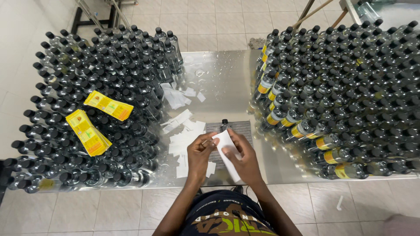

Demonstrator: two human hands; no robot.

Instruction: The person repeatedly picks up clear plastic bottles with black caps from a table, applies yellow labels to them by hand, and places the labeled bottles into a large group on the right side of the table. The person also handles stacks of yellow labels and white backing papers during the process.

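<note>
Both hands met over near edge of steel table (227, 78). Left hand (200, 153) pinched top corner of white label sheet (226, 148) between thumb and fingers; right hand (240, 155) gripped same sheet from other side, fingers curled over it. Small clear bottle with black cap (224, 124) stood on grey ribbed mat (245, 131) just beyond hands. Loose white backing strips (183, 135) lay left of mat. Unlabelled bottles (100, 87) crowded left, yellow label stacks (87, 131) on top. Labelled bottles (341, 96) massed right.
</note>
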